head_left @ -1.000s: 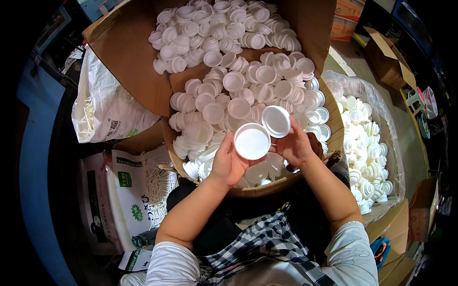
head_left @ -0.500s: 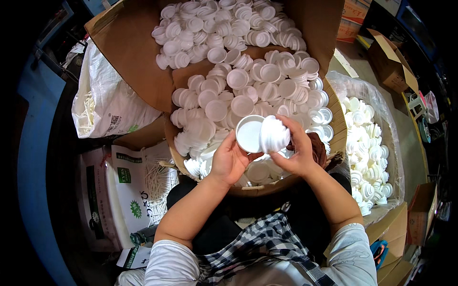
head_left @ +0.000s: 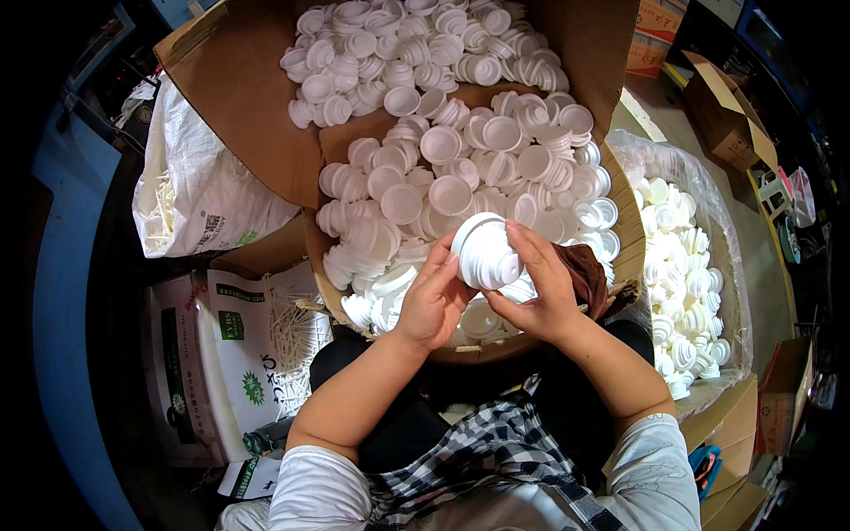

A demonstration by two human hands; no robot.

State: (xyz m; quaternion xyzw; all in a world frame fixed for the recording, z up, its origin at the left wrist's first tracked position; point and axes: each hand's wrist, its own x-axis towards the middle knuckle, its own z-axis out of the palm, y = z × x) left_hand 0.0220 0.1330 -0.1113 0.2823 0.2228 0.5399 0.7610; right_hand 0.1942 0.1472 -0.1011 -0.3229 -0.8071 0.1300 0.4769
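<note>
Drawn closer together since the earlier frame, the left hand and right hand, as I watch remotely, grasp a white stepped cap between curled fingers, rim tilted leftward, over similar caps heaped in a cardboard box.

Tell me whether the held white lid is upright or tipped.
Tipped: between the left hand and right hand, the white lid slants, wide rim upper left, narrow end lower right.

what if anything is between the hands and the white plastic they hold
Nothing visible: left hand and right hand both touch the white plastic directly. The brown cloth is beside the right hand, not between.
</note>
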